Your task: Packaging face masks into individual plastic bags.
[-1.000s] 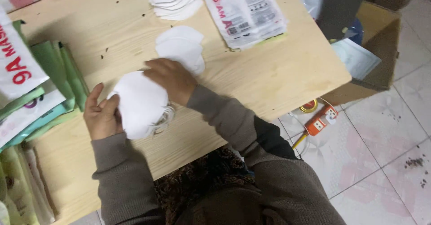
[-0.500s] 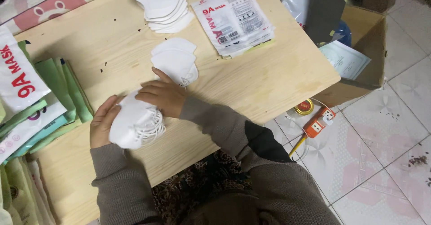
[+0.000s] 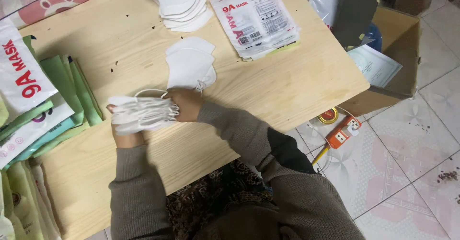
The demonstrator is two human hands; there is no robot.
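Stack: bundle of white face masks [image 3: 143, 113] held edge-on just above the wooden table [image 3: 297, 91]; long axis left to right
Left hand [image 3: 125, 135]: clamped on the bundle's left end, from below
Right hand [image 3: 187, 104]: gripping its right end; loose ear loop beside
Nearby: small pile of flat masks [image 3: 190, 68] just beyond right hand; nearer that hand

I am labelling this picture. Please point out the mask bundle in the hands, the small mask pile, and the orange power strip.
mask bundle [image 3: 143, 114], head view, middle of its stacked edges
small mask pile [image 3: 190, 67], head view, top mask's face
power strip [image 3: 343, 132], head view, orange top face
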